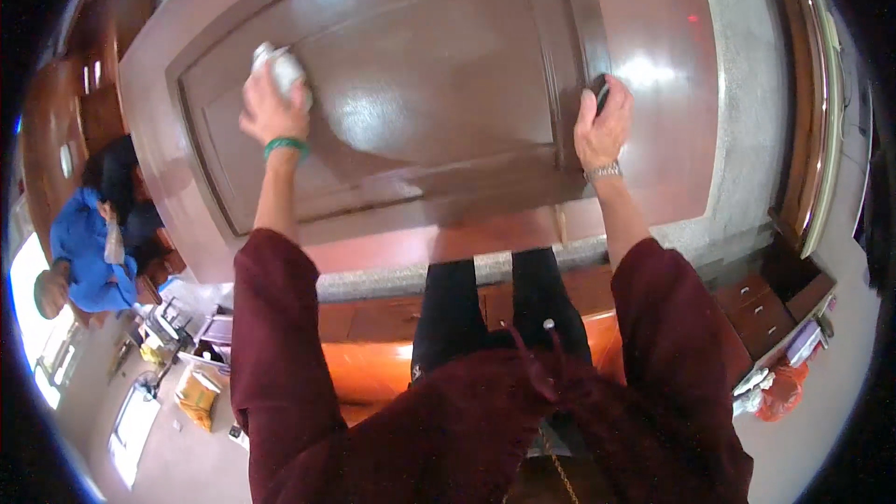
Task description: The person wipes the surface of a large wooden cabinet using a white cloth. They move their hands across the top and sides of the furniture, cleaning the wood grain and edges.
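In front of me is a large brown wooden panel (429,65) with a raised rectangular frame, like a door leaf. My left hand (271,114), a green bracelet at its wrist, is closed around a crumpled white cloth (284,67) and presses it to the panel's left part. At the frame's right side, my right hand (605,131) curls its fingers around a small dark object (598,87). Whether that object is loose or fixed to the panel is hidden by the fingers. A metal watch band (604,171) circles the right wrist.
On the left a person in blue (93,252) is bent beside brown wooden furniture (61,112). A yellow bag (197,394) lies on the floor at lower left. Small drawers (751,313) and a red plastic bag (784,390) are at lower right. Long wooden trim (807,131) runs along the right.
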